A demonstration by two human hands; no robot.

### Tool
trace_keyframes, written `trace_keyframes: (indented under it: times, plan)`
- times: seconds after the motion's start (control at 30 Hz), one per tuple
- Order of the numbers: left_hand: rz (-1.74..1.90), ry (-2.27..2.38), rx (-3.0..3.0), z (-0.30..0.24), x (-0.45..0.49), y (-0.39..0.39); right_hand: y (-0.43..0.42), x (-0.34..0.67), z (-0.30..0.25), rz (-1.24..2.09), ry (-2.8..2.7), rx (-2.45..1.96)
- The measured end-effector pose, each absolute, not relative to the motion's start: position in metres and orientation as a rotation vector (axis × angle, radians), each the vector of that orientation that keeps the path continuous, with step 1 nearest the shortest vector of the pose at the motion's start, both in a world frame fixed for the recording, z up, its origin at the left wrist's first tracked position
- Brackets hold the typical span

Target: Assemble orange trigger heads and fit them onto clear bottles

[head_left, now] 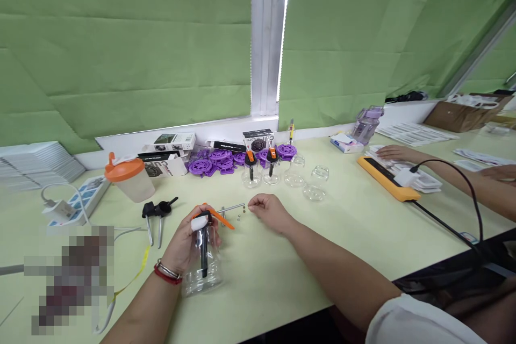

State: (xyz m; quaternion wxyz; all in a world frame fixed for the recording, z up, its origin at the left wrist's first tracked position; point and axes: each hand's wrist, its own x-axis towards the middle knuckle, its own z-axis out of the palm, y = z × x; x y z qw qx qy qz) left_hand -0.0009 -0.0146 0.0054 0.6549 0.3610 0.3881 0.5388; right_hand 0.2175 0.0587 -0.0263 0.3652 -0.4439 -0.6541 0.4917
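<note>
My left hand [187, 242] is wrapped round a clear jar [209, 274] with a black and orange top and a black stem hanging inside. It tilts slightly over the table. A thin metal rod [234, 207] reaches from near the jar's top towards my right hand [266, 210]. The fingers of that hand are pinched together by the rod's end; what they hold, if anything, is too small to make out. Tiny metal pieces [238, 217] lie just left of those fingertips. To the left of the jar lie black parts with metal rods [159, 220].
Two similar jars [272, 174] and several clear cups [313, 192] stand ahead, before purple plastic pieces [209, 164]. An orange-lidded container [131, 180] and a white power strip [83, 201] are left. A co-worker's arm [415, 157] reaches in beside a yellow power strip [387, 180].
</note>
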Motion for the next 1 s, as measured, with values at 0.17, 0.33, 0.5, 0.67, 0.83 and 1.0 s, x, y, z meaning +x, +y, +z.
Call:
trace_keyframes:
  times: [0.17, 0.33, 0.5, 0.67, 0.83, 1.0]
  plan:
    - [1.271, 0.845, 0.788, 0.008, -0.003, -0.013, 0.052, 0.21, -0.029, 0.504, -2.442, -1.254]
    - [1.279, 0.834, 0.791, 0.007, -0.004, -0.013, 0.049, 0.197, -0.032, 0.283, -2.632, -1.401]
    - [1.265, 0.825, 0.817, 0.006, -0.004, -0.014, 0.053, 0.195, -0.035, 0.241, -2.58, -1.468]
    - [1.283, 0.82, 0.836, 0.006, -0.006, -0.014, 0.049, 0.196, -0.035, 0.208, -2.584, -1.447]
    - [1.308, 0.818, 0.832, 0.007, -0.009, -0.013, 0.037, 0.194, -0.035, 0.031, -2.701, -1.236]
    - [1.306, 0.818, 0.835, 0.007, -0.009, -0.014, 0.027, 0.191, -0.033, -0.104, -2.674, -1.122]
